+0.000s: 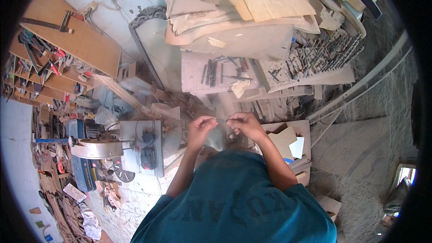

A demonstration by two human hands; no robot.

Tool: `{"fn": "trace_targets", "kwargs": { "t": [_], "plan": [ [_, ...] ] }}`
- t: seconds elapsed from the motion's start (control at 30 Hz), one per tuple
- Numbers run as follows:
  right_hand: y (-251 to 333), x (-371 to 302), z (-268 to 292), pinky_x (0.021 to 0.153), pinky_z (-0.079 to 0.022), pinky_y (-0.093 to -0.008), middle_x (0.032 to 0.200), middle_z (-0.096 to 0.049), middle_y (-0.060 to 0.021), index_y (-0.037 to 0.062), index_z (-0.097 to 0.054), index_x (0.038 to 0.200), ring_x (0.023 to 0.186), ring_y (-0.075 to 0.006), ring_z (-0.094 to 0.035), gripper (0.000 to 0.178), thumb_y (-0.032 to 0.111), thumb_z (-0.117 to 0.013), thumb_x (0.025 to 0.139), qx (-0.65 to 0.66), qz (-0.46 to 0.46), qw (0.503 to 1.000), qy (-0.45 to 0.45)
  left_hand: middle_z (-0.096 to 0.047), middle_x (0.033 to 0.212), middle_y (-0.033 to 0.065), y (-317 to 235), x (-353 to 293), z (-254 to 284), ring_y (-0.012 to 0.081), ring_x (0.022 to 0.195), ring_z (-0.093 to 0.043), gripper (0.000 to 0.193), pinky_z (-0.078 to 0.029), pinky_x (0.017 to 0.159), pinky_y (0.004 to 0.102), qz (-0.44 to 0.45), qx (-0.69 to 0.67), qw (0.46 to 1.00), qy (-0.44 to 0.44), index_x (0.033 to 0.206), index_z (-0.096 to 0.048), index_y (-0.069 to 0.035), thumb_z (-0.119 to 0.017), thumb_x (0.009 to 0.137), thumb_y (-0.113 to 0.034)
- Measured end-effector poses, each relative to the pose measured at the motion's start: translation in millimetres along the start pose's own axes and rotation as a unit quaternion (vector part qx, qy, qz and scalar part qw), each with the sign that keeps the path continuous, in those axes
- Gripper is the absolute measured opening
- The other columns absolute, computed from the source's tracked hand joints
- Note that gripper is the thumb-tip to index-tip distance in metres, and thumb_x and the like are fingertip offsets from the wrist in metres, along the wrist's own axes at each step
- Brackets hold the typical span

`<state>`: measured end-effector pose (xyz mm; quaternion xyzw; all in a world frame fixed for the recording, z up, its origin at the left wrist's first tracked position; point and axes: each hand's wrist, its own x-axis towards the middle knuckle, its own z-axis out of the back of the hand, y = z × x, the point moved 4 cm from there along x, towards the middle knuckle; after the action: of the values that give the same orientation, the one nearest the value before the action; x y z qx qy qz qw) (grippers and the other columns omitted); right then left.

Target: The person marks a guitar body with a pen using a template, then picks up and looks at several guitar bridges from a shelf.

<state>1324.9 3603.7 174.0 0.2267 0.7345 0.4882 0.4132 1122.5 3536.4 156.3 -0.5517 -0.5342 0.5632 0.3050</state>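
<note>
My left hand (202, 130) and my right hand (245, 125) are raised close together in front of my chest. Between their fingertips lies a thin, dark metal rod (221, 120), pinched at both ends. It resembles a small drill bit, but is too small to tell for sure. Beyond the hands, several drill bits (211, 73) lie on a dusty pale board (193, 81). To their right, many more long drill bits (330, 56) stand in a rack.
Stacked wood sheets (243, 36) lie above the drill bits. On the left are a round-bodied machine (96, 148), a grey board (128, 130) with a battery tool (147, 157), and shelves of clamps (49, 63). A box with papers (283, 142) sits at my right.
</note>
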Motion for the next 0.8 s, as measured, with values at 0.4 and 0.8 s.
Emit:
{"fn": "trace_targets", "kwargs": {
  "t": [0.4, 0.8],
  "plan": [
    [-3.4, -1.1, 5.2, 0.059, -0.048, -0.0233, 0.078, -0.064, 0.0004, 0.0005, -0.072, 0.098, 0.067, -0.0062, -0.057, 0.025, 0.026, -0.073, 0.097, -0.018, -0.004, 1.000, -0.017, -0.074, 0.092, 0.0064, 1.6, -0.6, -5.6, 0.0114, 0.087, -0.069, 0.018, -0.053, 0.081, 0.0257, -0.016, 0.008, 1.000, 0.001, 0.104, -0.071, 0.002, -0.074, 0.096, -0.014],
    [-6.1, 1.0, 7.6, 0.058, -0.048, -0.0233, 0.075, -0.064, -0.0004, 0.0002, -0.074, 0.096, 0.062, -0.0068, -0.055, 0.030, 0.029, -0.070, 0.099, -0.018, -0.017, 1.000, -0.012, -0.074, 0.092, 0.0042, 0.7, -2.9, -8.3, 0.0091, 0.087, -0.067, 0.018, -0.050, 0.080, 0.0239, -0.036, 0.064, 0.997, 0.001, 0.102, -0.071, 0.001, -0.072, 0.098, -0.016]
  ]
}}
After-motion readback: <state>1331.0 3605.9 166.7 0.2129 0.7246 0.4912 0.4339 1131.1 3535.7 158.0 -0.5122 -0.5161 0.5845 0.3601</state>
